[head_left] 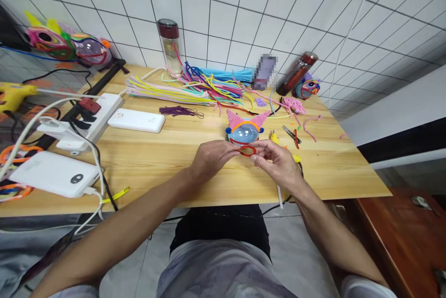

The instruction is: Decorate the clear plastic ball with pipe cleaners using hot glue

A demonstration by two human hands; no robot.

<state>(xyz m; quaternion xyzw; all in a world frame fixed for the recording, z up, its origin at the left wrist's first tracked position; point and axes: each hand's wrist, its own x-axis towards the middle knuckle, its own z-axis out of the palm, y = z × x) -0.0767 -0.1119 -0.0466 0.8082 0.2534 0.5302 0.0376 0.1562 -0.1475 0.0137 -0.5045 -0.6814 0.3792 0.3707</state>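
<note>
Between my two hands is a red pipe cleaner [247, 153] bent into a small loop. My left hand [213, 158] pinches its left side with the fingers closed. On the loop's right side my right hand [277, 162] has thumb and fingertips closed around it. Just behind stands a craft figure [245, 132] with a clear round front, an orange arch, a red curved strip below, blue balls at the sides and two pink pointed ears. Its lower edge is partly hidden by my fingers. A yellow glue gun [275, 137] lies beside my right hand, partly covered by it.
Bundled pipe cleaners [170, 91] lie at the back, with a glass bottle [169, 47] and a red flask [298, 74] nearby. Pliers [291, 134] lie right. A power strip [101, 114], power banks [136, 120] and cables crowd the left. Purple tassels [181, 111] lie mid-table.
</note>
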